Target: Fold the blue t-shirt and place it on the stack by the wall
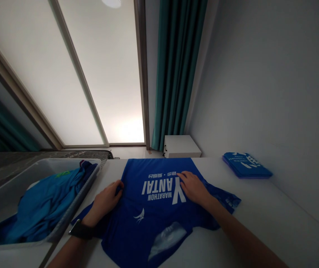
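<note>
A blue T-shirt (126,219) lies spread on the white table, its printed lettering upside down from where I look. My left hand (107,199), with a dark watch on the wrist, is at the shirt's left edge. Its thumb and fingers are curled together in a pinch on the fabric there. Across the lettering on the right rests my right hand (194,188), fingers stretched out over the cloth and holding nothing. Near my body, the shirt's neck opening shows a pale shiny patch (167,238).
A clear plastic bin (43,163) on the left holds rumpled blue clothes (47,204). Folded blue shirts (247,165) are stacked at the right, by the wall (274,93). Beyond the table (260,216) stand a white cabinet (182,145) and a green curtain (179,74).
</note>
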Available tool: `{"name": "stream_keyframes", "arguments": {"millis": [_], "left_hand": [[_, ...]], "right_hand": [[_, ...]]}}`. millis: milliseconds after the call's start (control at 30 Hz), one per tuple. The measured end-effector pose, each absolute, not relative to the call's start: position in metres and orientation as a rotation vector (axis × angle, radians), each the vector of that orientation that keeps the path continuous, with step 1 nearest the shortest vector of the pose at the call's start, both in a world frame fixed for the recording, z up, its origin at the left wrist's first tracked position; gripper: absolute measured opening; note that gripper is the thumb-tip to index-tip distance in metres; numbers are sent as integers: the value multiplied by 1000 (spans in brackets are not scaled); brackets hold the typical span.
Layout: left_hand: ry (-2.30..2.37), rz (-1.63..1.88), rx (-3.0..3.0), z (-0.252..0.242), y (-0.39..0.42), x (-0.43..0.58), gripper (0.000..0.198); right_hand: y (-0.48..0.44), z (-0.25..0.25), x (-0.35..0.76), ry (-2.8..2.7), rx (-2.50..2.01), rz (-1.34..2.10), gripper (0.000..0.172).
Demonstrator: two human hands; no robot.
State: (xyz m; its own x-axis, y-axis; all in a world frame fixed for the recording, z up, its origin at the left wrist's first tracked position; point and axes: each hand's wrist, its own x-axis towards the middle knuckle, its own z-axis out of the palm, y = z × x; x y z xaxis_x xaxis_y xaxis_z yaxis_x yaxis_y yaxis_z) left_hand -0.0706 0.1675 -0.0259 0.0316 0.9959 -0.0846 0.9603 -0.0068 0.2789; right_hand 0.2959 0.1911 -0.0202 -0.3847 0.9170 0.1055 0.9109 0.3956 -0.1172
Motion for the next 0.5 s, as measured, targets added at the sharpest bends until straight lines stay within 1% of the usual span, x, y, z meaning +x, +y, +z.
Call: {"name": "stream_keyframes", "arguments": {"millis": [167,500], "left_hand": [[2003,247,2052,-33,167,-71,17],[2006,301,1990,-30,165,-66,15]], "right_hand": [[199,-27,227,-2556,-1402,270,50],[216,-34,139,-2675,-1207,325,55]]}}
